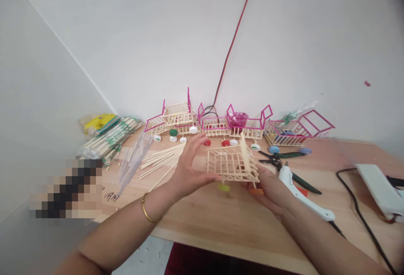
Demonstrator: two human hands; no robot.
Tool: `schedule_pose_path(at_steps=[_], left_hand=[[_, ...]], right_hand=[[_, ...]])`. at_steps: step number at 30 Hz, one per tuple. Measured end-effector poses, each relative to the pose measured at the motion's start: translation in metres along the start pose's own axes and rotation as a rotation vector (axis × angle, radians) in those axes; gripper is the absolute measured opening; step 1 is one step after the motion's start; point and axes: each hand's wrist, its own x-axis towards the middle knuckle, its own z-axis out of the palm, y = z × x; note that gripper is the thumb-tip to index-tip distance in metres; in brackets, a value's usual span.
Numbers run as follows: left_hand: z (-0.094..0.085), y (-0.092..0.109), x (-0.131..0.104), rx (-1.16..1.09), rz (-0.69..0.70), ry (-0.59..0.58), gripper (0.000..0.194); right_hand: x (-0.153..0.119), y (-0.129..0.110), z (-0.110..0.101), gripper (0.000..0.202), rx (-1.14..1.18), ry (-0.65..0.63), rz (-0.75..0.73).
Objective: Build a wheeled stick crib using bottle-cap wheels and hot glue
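Observation:
Between my two hands a small cart frame of pale wooden sticks (pixel 225 163) is held above the table. My left hand (pixel 192 167) is at its left side, the thumb at the lower edge and the fingers raised and apart from the thumb. Round the right end, my right hand (pixel 268 186) grips the cart near an orange wheel (pixel 256 191). A yellow-green wheel (pixel 224 187) shows under the frame. The right hand's fingers are partly hidden behind the cart.
Stick carts with magenta rails (pixel 214 126) line the wall. Loose sticks (pixel 164 159) and bundled sticks (pixel 110 138) lie left. Pliers (pixel 273 160), a white glue gun (pixel 303 201), and a white power strip (pixel 377 189) with a black cable are right.

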Motion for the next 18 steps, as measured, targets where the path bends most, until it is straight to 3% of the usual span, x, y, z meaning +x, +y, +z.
schedule_pose_path(at_steps=[3,8,14,18], left_hand=[[0.004,-0.017,0.0,-0.248,-0.22,-0.093,0.115],[0.012,-0.03,-0.004,-0.477,-0.283,-0.276,0.129],[0.017,-0.024,-0.009,-0.553,-0.381,-0.351,0.117],[0.017,-0.025,-0.009,-0.561,-0.402,-0.346,0.102]], right_hand=[[0.002,-0.003,0.0,0.015,0.087,-0.012,0.033],[0.002,-0.004,-0.002,0.014,0.13,-0.053,0.053],[0.003,0.0,-0.005,0.011,0.199,-0.088,0.085],[0.002,0.002,-0.006,0.014,0.004,-0.038,0.051]])
